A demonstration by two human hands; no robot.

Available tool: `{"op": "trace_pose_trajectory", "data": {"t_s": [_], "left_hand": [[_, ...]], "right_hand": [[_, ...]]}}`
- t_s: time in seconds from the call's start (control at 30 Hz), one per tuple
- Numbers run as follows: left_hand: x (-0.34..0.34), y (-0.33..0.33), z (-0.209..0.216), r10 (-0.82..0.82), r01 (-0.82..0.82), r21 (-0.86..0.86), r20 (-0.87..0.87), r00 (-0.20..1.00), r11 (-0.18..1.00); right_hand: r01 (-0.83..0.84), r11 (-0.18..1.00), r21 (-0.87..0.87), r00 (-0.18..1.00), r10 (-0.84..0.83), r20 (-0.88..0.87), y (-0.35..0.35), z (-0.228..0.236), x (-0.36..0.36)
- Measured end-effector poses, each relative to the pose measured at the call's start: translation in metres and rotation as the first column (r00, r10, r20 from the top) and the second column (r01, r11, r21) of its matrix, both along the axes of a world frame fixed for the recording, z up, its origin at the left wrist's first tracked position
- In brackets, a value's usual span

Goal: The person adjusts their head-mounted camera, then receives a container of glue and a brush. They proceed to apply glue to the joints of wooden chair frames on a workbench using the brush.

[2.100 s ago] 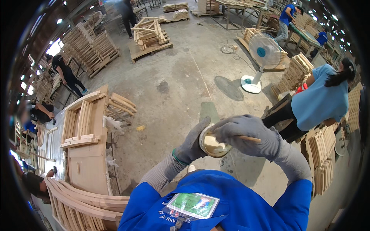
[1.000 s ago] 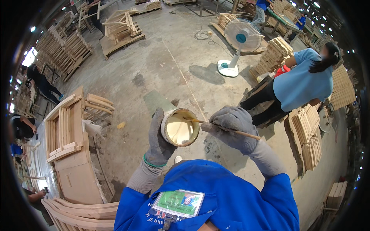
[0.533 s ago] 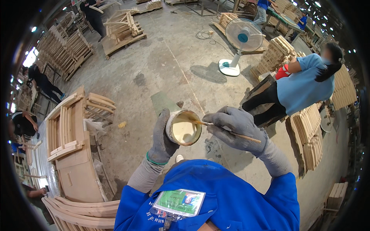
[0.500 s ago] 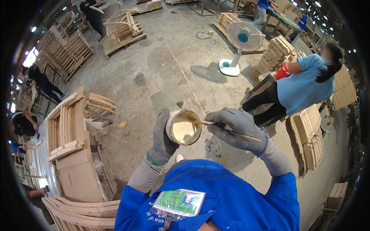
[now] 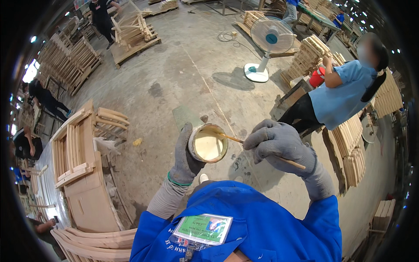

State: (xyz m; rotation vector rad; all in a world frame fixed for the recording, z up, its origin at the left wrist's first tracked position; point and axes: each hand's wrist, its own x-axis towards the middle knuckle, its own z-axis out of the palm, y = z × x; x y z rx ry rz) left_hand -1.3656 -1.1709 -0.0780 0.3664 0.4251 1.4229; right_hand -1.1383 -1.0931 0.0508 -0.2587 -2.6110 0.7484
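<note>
My left hand [image 5: 185, 157], in a grey glove, grips a small round container [image 5: 208, 144] filled with pale cream glue, held out in front of my chest. My right hand [image 5: 279, 146], also gloved, is closed around a thin wooden stick [image 5: 233, 139]. The stick's tip dips into the container from the right, and its back end pokes out past my wrist. A blue jacket covers both arms, with a plastic badge holder [image 5: 203, 229] hanging on my chest.
Wooden frames lie stacked on a bench [image 5: 80, 148] at my left. A person in a light blue shirt [image 5: 340, 94] bends over stacked wood at the right. A white standing fan [image 5: 268, 43] stands on the concrete floor beyond. More wood piles [image 5: 131, 32] and people are farther off.
Two seconds ago both hands held the container off to the right. It has since come to the middle, tilted toward me, and the stick has kept moving inside the glue.
</note>
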Motion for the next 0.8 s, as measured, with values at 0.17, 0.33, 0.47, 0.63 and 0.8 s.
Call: {"op": "trace_pose_trajectory", "data": {"t_s": [0.17, 0.33, 0.47, 0.63, 0.8], "left_hand": [[-0.001, 0.002, -0.008, -0.029, 0.031, -0.080, 0.023, 0.999, 0.996], [0.007, 0.007, -0.001, 0.081, -0.020, 0.124, -0.506, 0.859, 0.992], [0.004, 0.013, -0.013, -0.130, 0.130, -0.002, 0.008, 0.992, 0.992], [0.004, 0.018, -0.023, 0.021, 0.086, 0.162, -0.564, 0.826, 0.983], [0.008, 0.034, -0.008, -0.137, 0.142, -0.019, 0.149, 0.979, 0.990]], "right_hand": [[0.092, 0.985, -0.149, 0.986, -0.111, -0.126, -0.004, 0.001, 0.007], [0.238, 0.760, -0.605, 0.880, -0.433, -0.197, -0.015, -0.030, 0.002], [0.228, 0.464, -0.856, 0.727, -0.666, -0.167, -0.019, -0.055, -0.001], [0.176, 0.382, -0.907, 0.617, -0.761, -0.201, -0.022, -0.066, 0.017], [0.038, 0.302, -0.953, 0.497, -0.833, -0.244, -0.029, -0.066, 0.035]]}}
